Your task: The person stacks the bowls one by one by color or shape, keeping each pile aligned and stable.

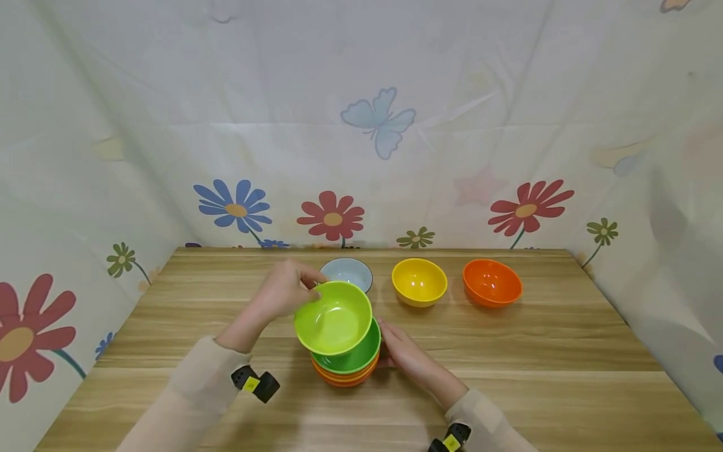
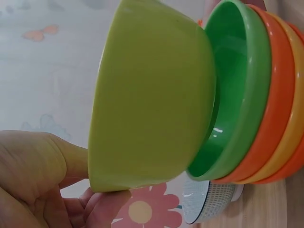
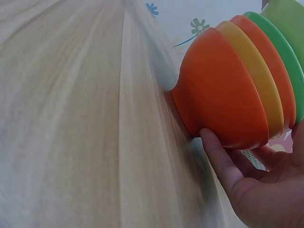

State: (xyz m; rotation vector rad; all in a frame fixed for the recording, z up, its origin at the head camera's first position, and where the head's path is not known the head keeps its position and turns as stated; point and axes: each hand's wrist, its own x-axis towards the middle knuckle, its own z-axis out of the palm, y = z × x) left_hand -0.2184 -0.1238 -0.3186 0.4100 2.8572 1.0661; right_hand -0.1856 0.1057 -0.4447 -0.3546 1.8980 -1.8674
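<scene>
My left hand (image 1: 307, 290) pinches the far-left rim of a lime green bowl (image 1: 334, 318), thumb inside and fingers (image 2: 102, 204) under the rim. The lime bowl (image 2: 152, 95) is tilted and lifted partly out of a dark green bowl (image 1: 357, 355). That green bowl (image 2: 244, 90) tops a stack of orange and yellow bowls (image 1: 344, 376) on the wooden table (image 1: 508, 364). My right hand (image 1: 388, 346) cups the right side of the stack, with a finger (image 3: 216, 154) against the bottom orange bowl (image 3: 223, 90).
Along the table's far edge stand a pale blue bowl (image 1: 347, 272), a yellow bowl (image 1: 419, 281) and an orange bowl (image 1: 492, 282), all upright. A flower-print cloth (image 1: 361, 125) closes off the back and both sides.
</scene>
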